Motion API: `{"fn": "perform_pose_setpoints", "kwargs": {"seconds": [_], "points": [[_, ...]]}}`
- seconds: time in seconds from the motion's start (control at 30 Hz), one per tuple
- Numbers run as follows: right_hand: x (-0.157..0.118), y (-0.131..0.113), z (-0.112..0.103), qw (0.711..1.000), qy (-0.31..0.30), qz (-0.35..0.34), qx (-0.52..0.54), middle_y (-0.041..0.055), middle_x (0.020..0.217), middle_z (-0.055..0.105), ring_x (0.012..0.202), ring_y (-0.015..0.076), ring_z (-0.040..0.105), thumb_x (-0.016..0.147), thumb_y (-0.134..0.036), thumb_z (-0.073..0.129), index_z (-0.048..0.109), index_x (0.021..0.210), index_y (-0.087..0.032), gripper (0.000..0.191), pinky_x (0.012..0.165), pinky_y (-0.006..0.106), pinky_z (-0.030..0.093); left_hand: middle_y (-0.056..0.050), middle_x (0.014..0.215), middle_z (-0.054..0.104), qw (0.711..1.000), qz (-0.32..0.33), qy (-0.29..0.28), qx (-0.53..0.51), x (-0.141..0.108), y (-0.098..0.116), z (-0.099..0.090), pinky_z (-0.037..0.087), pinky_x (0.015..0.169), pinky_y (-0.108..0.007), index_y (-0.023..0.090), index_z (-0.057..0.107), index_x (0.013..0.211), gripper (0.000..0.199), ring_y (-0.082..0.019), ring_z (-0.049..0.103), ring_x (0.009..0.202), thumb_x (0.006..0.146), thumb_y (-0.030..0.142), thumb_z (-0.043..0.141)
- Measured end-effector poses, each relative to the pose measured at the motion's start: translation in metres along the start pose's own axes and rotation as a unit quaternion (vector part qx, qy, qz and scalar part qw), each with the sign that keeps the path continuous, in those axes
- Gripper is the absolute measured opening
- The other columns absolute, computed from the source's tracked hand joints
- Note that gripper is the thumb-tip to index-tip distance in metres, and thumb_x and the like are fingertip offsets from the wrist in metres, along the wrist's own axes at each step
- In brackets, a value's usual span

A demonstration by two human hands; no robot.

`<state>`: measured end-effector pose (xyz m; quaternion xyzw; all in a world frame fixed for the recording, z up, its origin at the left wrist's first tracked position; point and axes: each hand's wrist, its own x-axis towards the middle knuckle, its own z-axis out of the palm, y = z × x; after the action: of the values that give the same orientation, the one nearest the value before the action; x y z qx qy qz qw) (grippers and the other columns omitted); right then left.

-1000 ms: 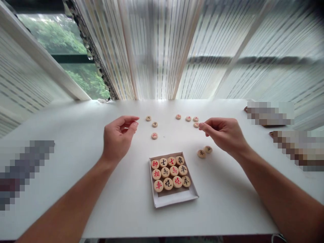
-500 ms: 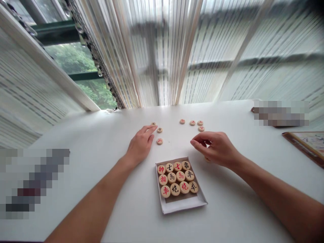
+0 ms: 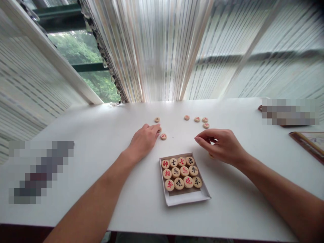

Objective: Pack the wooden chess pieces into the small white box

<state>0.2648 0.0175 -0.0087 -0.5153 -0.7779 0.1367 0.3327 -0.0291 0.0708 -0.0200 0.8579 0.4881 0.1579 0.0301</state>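
My left hand [image 3: 146, 139] has its thumb and fingertips closed on a round wooden Chinese chess piece [image 3: 159, 129], which is mostly hidden by them. Another piece with a black character [image 3: 157, 119] lies just beyond, and a red-marked piece [image 3: 163, 136] sits by the fingertips, on their near side. My right hand [image 3: 220, 145] hovers over the table with thumb and forefinger pinched together; nothing shows between the tips. Partly covered beneath it is one more piece [image 3: 211, 156]. Between my forearms stands a shallow white box [image 3: 186, 198] holding rows of red and black pieces.
Several red-marked pieces [image 3: 197, 119] lie farther back on the white table [image 3: 121, 121]. A brown-edged board or box [image 3: 307, 145] is at the right edge. Blurred-out objects lie at left and far right. A string curtain [image 3: 162, 67] hangs behind the table.
My left hand has taken hold of a black-marked piece and shifted it slightly left and nearer. The right hand keeps its pinched shape over the same spot. The camera view has shifted a little.
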Motion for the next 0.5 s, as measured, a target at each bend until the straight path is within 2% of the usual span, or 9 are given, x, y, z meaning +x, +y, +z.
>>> {"fn": "perform_pose_setpoints", "kwargs": {"seconds": [0.1,0.2,0.4,0.5], "points": [[0.0006,0.0014,-0.0002,1.0,0.009,-0.013,0.0,0.0018,0.064,0.071,0.054,0.0144,0.056,0.095,-0.029,0.065,0.077,0.08,-0.018,0.022,0.056,0.028,0.044,-0.011,0.112,0.079,1.0,-0.015,0.008,-0.003,-0.0039,-0.0038,-0.0043,0.058,0.091,-0.038,0.02,0.074,0.117,0.022,-0.027,0.071,0.105,0.108,0.024,0.054],[0.001,0.0051,0.0014,0.999,0.017,-0.027,0.009,0.0017,0.063,0.071,0.053,0.0131,0.055,0.095,-0.028,0.065,0.077,0.079,-0.018,0.022,0.055,0.027,0.044,-0.011,0.105,0.078,0.999,-0.026,0.016,-0.01,-0.0076,-0.0064,-0.0063,0.059,0.089,-0.04,0.02,0.076,0.114,0.021,-0.028,0.072,0.1,0.107,0.029,0.057],[0.001,0.0079,0.0034,0.999,0.021,-0.042,0.02,0.0004,0.063,0.07,0.052,0.0115,0.053,0.094,-0.026,0.066,0.077,0.078,-0.017,0.022,0.054,0.026,0.042,-0.012,0.122,0.078,0.998,-0.01,0.017,-0.055,-0.0062,-0.0083,-0.0029,0.056,0.103,-0.046,0.018,0.069,0.136,0.034,-0.03,0.07,0.115,0.106,0.024,0.057],[0.0008,0.0068,0.0036,0.998,0.021,-0.048,0.023,-0.0003,0.063,0.069,0.051,0.0108,0.051,0.094,-0.025,0.066,0.077,0.078,-0.017,0.021,0.054,0.026,0.041,-0.012,0.126,0.075,0.996,-0.002,0.019,-0.088,-0.0042,-0.0099,-0.0003,0.054,0.108,-0.045,0.017,0.071,0.135,0.034,-0.029,0.069,0.119,0.106,0.022,0.055]]}}
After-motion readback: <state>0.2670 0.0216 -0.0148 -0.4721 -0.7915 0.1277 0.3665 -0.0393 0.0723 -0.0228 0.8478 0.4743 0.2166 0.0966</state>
